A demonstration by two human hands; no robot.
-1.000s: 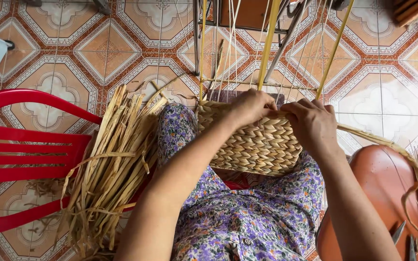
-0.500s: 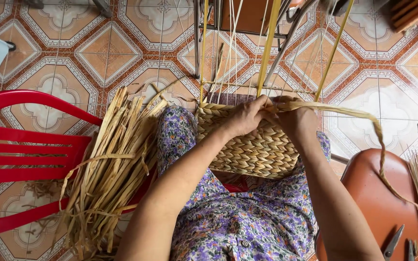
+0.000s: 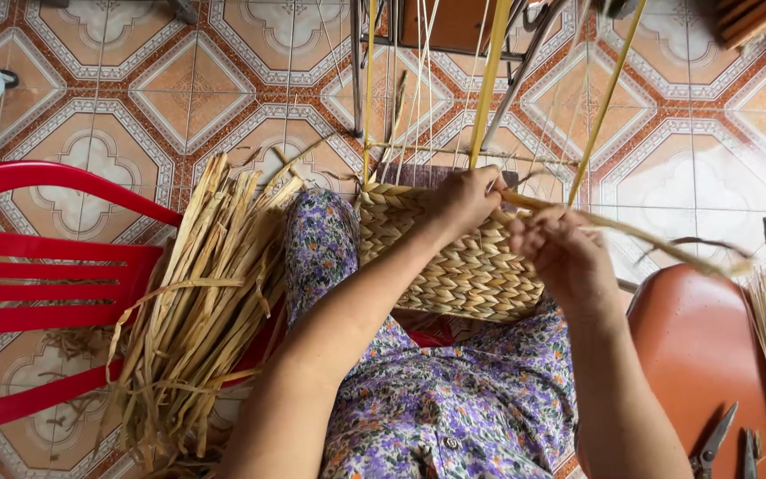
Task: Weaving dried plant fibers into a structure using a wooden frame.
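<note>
On the person's lap rests a half-woven straw basket [image 3: 454, 257]; the right hand [image 3: 560, 257] pinches a twisted straw strand [image 3: 640, 235] running off to the right; the left hand [image 3: 467, 197] — fingers curled — grips the basket's far rim; a bundle of dried straw [image 3: 206, 302] lies left, on a red plastic chair [image 3: 37, 284]; upright stakes [image 3: 489, 89] rise beyond.

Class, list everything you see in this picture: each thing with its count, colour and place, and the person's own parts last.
Woven basket: one, tan, on the lap.
Fibre strand: one, tan, running right from the hands.
Dried straw bundle: one, tan, on the red chair.
Upright stakes: several, yellow, above the basket.
Orange seat: one, lower right.
Scissors: one pair, grey, on the orange seat.
Tiled floor: orange and white.
Left hand: on the basket rim.
Right hand: pinching the strand.
</note>
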